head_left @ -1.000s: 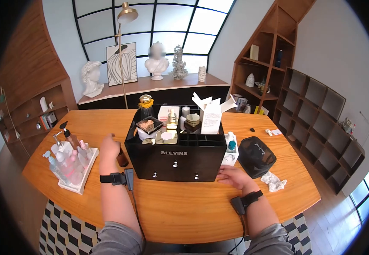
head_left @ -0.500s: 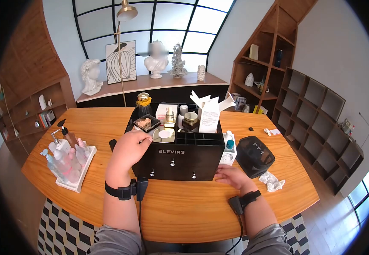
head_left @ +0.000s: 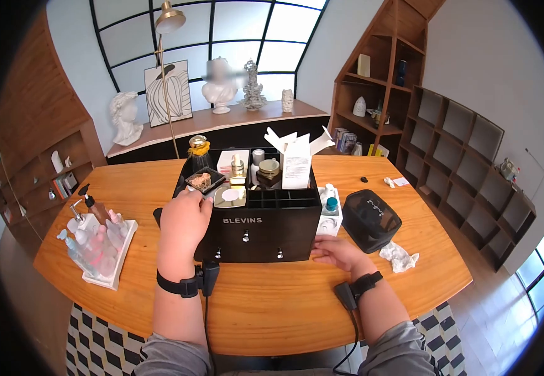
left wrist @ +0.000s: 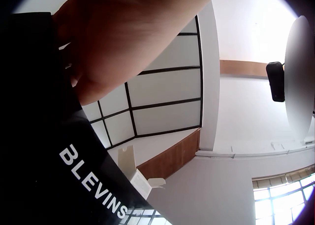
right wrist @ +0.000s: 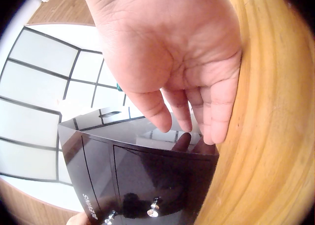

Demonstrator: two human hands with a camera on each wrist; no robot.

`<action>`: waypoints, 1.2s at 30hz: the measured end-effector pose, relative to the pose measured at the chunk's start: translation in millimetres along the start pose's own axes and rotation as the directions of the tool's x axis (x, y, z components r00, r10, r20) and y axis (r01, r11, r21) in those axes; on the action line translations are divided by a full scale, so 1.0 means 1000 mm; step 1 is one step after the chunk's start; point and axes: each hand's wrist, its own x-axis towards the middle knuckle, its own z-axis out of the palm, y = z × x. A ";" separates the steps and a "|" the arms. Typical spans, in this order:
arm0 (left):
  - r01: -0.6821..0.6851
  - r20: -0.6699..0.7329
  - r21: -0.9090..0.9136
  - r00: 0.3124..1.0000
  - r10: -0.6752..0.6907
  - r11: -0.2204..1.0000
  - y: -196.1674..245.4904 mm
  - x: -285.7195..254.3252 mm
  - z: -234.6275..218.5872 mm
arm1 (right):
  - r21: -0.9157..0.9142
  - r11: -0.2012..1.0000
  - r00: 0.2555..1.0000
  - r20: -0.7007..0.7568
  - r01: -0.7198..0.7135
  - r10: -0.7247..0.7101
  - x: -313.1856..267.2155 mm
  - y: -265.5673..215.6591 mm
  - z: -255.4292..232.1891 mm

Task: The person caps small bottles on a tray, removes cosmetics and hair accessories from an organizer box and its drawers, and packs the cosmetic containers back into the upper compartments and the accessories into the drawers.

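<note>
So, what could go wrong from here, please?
The left hand is close to the raised black dish and might knock it. If the organizer is pushed, the tall open carton, which rises above its rim, may tip. The right hand could bump the white box nearby.

I'm in what looks like a home living room or study, though I can't rule out a studio furnished like one. I sit at a broad wooden table [head_left: 253, 319] with a black organizer [head_left: 266, 241] of jars and bottles. Facing me are a big gridded window [head_left: 234, 30], a ledge [head_left: 206, 119] bearing white busts [head_left: 220, 88] and a framed line drawing [head_left: 178, 94], and a brass lamp [head_left: 170, 20]. A wooden bookcase [head_left: 361, 91] holds books [head_left: 345, 140] and ornaments, and a checkered rug [head_left: 104, 332] lies below.
</note>
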 end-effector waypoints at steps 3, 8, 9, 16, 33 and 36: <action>0.027 0.093 -0.070 0.995 -0.020 0.997 0.009 -0.001 -0.006 | -0.021 1.000 1.000 0.009 -0.005 0.005 -0.001 0.000 -0.001; -0.065 0.145 -0.167 0.985 0.090 0.984 -0.003 -0.005 -0.006 | -0.027 1.000 1.000 -0.002 -0.013 0.013 0.002 0.004 -0.004; -0.106 0.131 -0.132 0.984 0.123 0.986 -0.004 -0.006 -0.006 | -0.026 1.000 1.000 -0.004 -0.015 0.014 0.001 0.004 -0.004; -0.125 0.073 -0.106 0.988 0.133 0.986 0.001 -0.005 -0.005 | -0.034 0.999 1.000 -0.021 -0.010 0.010 -0.002 -0.001 0.001; -0.014 -0.065 -0.241 0.998 -0.002 0.970 -0.003 0.002 0.010 | -0.026 1.000 1.000 -0.020 -0.008 0.007 0.002 0.002 -0.002; -0.021 -0.129 -0.296 0.991 -0.019 0.955 -0.004 0.005 0.012 | -0.027 1.000 1.000 -0.024 -0.011 0.010 0.003 0.001 -0.002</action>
